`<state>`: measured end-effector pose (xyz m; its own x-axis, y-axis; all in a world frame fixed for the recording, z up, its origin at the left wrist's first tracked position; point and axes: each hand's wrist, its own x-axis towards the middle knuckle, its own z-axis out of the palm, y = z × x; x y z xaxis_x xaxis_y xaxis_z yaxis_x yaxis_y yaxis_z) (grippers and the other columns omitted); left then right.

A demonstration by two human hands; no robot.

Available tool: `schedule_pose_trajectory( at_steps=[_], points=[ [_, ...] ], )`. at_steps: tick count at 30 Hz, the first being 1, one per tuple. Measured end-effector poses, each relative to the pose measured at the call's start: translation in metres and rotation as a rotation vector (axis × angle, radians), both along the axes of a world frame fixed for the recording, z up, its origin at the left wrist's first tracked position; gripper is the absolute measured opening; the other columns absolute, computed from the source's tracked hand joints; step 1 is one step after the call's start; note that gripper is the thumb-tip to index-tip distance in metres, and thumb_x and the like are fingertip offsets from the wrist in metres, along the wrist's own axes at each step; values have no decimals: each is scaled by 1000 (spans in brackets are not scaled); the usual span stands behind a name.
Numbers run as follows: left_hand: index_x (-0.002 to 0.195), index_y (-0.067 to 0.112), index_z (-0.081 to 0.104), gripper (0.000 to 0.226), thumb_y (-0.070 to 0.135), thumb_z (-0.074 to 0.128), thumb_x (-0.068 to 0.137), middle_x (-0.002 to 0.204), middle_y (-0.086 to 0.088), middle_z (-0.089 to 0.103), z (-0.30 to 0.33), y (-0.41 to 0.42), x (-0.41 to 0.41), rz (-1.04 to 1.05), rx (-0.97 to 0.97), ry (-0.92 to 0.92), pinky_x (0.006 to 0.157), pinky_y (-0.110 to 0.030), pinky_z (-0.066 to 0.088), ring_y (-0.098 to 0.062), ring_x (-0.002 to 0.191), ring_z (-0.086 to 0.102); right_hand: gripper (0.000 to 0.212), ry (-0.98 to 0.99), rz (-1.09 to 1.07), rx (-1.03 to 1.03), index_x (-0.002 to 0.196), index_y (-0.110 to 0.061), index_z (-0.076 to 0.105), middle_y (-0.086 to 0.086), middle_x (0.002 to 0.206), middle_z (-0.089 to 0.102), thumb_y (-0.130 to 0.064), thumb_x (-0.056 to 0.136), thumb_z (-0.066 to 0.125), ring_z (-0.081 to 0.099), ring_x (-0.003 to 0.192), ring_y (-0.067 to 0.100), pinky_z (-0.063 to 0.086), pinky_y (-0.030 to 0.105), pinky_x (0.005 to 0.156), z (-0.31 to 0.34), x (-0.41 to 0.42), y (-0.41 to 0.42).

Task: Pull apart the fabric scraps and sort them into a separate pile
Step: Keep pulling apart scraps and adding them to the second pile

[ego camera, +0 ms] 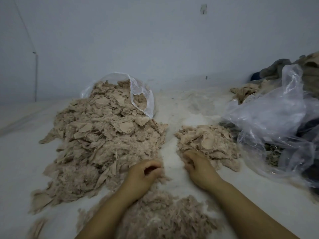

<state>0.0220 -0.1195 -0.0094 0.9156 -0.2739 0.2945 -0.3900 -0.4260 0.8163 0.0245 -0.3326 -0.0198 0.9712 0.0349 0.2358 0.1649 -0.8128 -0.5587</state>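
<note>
Beige fluff is everywhere, so the obvious risk is mixing: the big heap [103,140] at 10 o'clock nearly touches the small sorted pile [207,144] at 2 o'clock, and one sloppy drag merges them (loose fibres cling too). Left hand [145,173] curls round a tuft at the heap's edge, I think. Right hand [198,168] has fingers bent, pinching scraps at the small pile's near edge.

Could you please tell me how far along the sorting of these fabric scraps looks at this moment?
Early, it seems. Done: a small pile lies apart on the right, and shredded fluff lies nearest the person. In hand: the left hand curls at the big pile's edge and the right hand touches the small pile; what they hold is unclear. Left: the big pile spilling from its bag.
</note>
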Motion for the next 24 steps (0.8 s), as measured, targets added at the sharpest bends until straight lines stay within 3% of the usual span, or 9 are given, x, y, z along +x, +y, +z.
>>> schedule_pose_trajectory(
  at_steps=[3, 6, 9, 11, 15, 17, 20, 22, 24],
  points=[
    [93, 36, 68, 22, 15, 66, 87, 101, 16, 68, 10, 24, -11, -157, 134, -3, 83, -9, 45, 6, 94, 60, 27, -136, -50, 74, 121, -16, 61, 1, 121, 53, -20, 96, 51, 49, 111, 15, 35, 21, 94, 3, -6, 6],
    [101, 30, 70, 18, 21, 66, 86, 109, 27, 61, 10, 43, -15, -197, 297, -90, 90, -3, 37, 15, 104, 53, 17, -96, 40, 204, 101, -19, 69, -4, 96, 64, -30, 92, 59, 56, 87, 8, 43, 24, 78, 4, -12, 24],
    [114, 24, 66, 28, 30, 63, 87, 117, 31, 49, -3, 41, -19, -240, 432, -117, 97, 0, 27, 27, 110, 36, 24, 55, 128, 21, 101, -19, 67, 1, 97, 60, -38, 86, 64, 54, 90, 14, 41, 26, 76, -2, -13, 43],
    [112, 18, 67, 26, 19, 60, 87, 119, 26, 49, -9, 33, -20, -252, 418, -139, 100, -4, 29, 25, 110, 36, 15, 6, 145, -11, 91, -13, 63, 2, 91, 57, -27, 89, 62, 52, 86, 15, 41, 27, 74, -4, -11, 48],
    [113, 12, 68, 33, 4, 52, 85, 124, 15, 55, -9, 28, -7, -206, 498, -244, 108, -7, 17, 7, 119, 41, 21, -31, -9, 408, 74, -16, 47, -1, 70, 54, -15, 94, 54, 52, 65, 8, 43, 21, 64, -2, -13, 37],
    [97, 10, 72, 29, -2, 50, 82, 114, 8, 65, -6, 22, -5, -158, 488, -242, 113, -17, 18, 3, 113, 49, 20, 19, -41, 644, 78, -14, 46, 6, 72, 56, -11, 96, 51, 60, 66, 15, 53, 30, 66, 0, -14, 33],
    [84, 29, 68, 25, 5, 60, 82, 96, 17, 64, 3, 5, -5, 38, 181, -190, 87, -12, 42, 12, 89, 54, 17, 65, -15, 861, 81, -10, 47, 7, 65, 59, -8, 98, 47, 64, 58, 14, 56, 29, 59, 3, -15, 36],
    [106, 36, 60, 28, 27, 69, 81, 104, 24, 53, 7, -6, -4, 67, 178, -204, 76, 1, 36, 18, 92, 49, 14, 79, 50, 939, 83, -8, 49, 6, 60, 62, -8, 98, 49, 64, 57, 17, 56, 27, 56, 4, -16, 38],
    [123, 36, 52, 51, 40, 72, 77, 109, 28, 46, 2, -14, -1, 30, 253, -133, 78, 3, 31, 14, 98, 47, 10, 86, 100, 1022, 87, -6, 51, 7, 60, 64, -6, 96, 51, 65, 58, 17, 54, 26, 55, 5, -18, 39]
  ],
)
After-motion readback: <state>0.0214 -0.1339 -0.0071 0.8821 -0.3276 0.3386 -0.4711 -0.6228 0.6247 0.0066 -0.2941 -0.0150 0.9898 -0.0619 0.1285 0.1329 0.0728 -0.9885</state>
